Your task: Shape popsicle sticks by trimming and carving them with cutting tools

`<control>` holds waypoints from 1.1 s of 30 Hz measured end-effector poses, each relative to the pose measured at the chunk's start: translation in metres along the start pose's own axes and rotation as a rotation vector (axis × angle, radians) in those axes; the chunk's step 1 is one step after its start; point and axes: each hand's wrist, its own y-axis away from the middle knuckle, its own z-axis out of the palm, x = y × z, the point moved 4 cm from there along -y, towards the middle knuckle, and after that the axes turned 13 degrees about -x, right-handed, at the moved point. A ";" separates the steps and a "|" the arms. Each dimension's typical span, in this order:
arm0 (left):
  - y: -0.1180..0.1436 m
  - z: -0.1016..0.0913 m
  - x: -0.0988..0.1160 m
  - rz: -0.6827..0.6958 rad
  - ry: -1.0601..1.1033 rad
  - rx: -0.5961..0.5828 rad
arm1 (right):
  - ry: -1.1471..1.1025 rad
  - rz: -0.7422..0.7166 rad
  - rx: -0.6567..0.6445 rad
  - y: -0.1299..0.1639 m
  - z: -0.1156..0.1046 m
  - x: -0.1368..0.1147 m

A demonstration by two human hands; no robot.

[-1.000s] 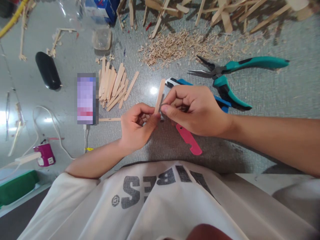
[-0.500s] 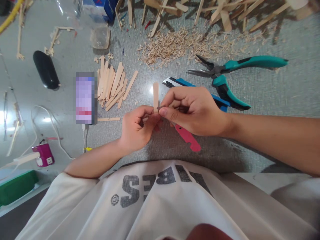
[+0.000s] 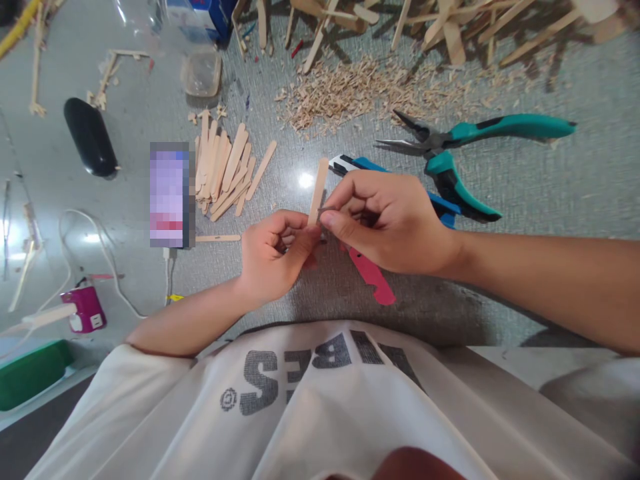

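Observation:
My left hand [image 3: 275, 257] pinches the lower end of a flat wooden craft stick [image 3: 320, 190] between thumb and fingers. The stick stands out away from me, leaning a little to the right. Close against its right side, my right hand [image 3: 383, 217] is closed, thumb and forefinger pinching a thin dark blade-like piece [image 3: 324, 209]. Below that palm shows a pink notched handle [image 3: 373, 275]; my hand hides whether it joins the dark piece. A blue utility knife [image 3: 367, 163] lies partly hidden behind my right hand.
Teal-handled pliers [image 3: 510, 128] lie spread open on the right. Several craft sticks [image 3: 220, 163] are piled left of centre, beside a phone [image 3: 167, 193] on a cable. Wood shavings [image 3: 345, 93] and stick constructions [image 3: 450, 33] lie farther back. A black case [image 3: 90, 138] is at left.
The craft stick has tipped from nearly straight to leaning right. The dark piece has shifted slightly away from me, and the pink handle's end has swung a little left.

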 end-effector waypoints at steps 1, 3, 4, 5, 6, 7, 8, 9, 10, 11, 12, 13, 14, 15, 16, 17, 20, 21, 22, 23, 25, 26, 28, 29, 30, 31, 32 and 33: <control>0.000 0.000 0.000 0.007 -0.006 -0.002 | 0.001 0.012 0.000 0.000 0.000 0.000; 0.000 0.000 0.001 0.021 -0.008 -0.010 | -0.008 0.036 -0.006 0.000 0.000 0.000; -0.001 -0.001 0.001 0.026 -0.004 -0.015 | -0.018 0.044 -0.014 0.000 0.000 0.001; -0.001 -0.001 0.001 0.026 0.003 -0.021 | -0.027 0.048 -0.021 0.000 0.000 0.001; -0.001 -0.001 0.000 0.025 0.010 -0.025 | -0.036 0.051 -0.027 0.000 -0.001 0.002; -0.001 -0.001 0.000 0.023 0.017 -0.029 | -0.042 0.053 -0.032 0.000 -0.001 0.002; -0.001 -0.001 0.000 0.021 0.022 -0.032 | -0.045 0.054 -0.037 0.000 -0.002 0.003; -0.001 -0.001 -0.001 0.017 0.026 -0.036 | -0.047 0.054 -0.041 0.001 -0.002 0.003; -0.001 -0.002 -0.001 0.013 0.031 -0.041 | -0.048 0.051 -0.044 0.001 -0.002 0.003; -0.001 -0.002 -0.001 0.010 0.039 -0.045 | -0.048 0.048 -0.046 0.000 -0.003 0.003; -0.001 -0.002 -0.001 0.007 0.048 -0.052 | -0.047 0.045 -0.050 0.000 -0.002 0.003; -0.001 -0.002 -0.001 0.003 0.060 -0.062 | -0.044 0.043 -0.052 0.000 -0.002 0.003; -0.001 -0.002 0.000 0.000 0.072 -0.073 | -0.042 0.041 -0.055 0.000 -0.002 0.003; -0.001 -0.002 0.000 -0.002 0.085 -0.083 | -0.040 0.041 -0.059 -0.001 -0.002 0.002; -0.002 -0.002 0.001 -0.003 0.097 -0.092 | -0.039 0.040 -0.063 -0.001 -0.002 0.002; -0.002 -0.002 0.002 -0.008 0.108 -0.100 | -0.038 0.040 -0.066 -0.001 -0.002 0.002; -0.004 -0.003 0.003 -0.037 0.129 -0.110 | -0.031 0.020 -0.078 -0.001 -0.002 0.002; -0.005 -0.003 0.003 -0.052 0.132 -0.114 | -0.028 0.010 -0.080 -0.001 -0.002 0.001; -0.006 -0.003 0.002 -0.068 0.133 -0.121 | -0.024 0.005 -0.080 0.000 -0.002 0.002; -0.006 -0.003 0.002 -0.082 0.137 -0.130 | -0.021 0.001 -0.082 0.000 -0.003 0.002; -0.006 -0.003 0.001 -0.104 0.153 -0.150 | -0.021 0.001 -0.085 0.000 -0.003 0.002; -0.006 -0.002 0.000 -0.113 0.162 -0.161 | -0.020 0.007 -0.088 0.000 -0.003 0.002; -0.006 -0.002 -0.001 -0.127 0.177 -0.177 | -0.014 0.018 -0.093 0.000 -0.003 0.002; -0.006 -0.002 0.000 -0.130 0.181 -0.181 | -0.009 0.030 -0.095 0.000 -0.003 0.002; -0.006 -0.003 0.000 -0.127 0.184 -0.182 | -0.005 0.043 -0.092 0.000 -0.003 0.003; -0.006 -0.003 0.001 -0.120 0.187 -0.181 | -0.004 0.055 -0.090 0.000 -0.003 0.002; -0.006 -0.003 0.001 -0.110 0.190 -0.178 | -0.011 0.059 -0.091 0.000 -0.003 0.002; -0.006 -0.004 0.001 -0.097 0.192 -0.171 | -0.023 0.062 -0.093 0.000 -0.003 0.002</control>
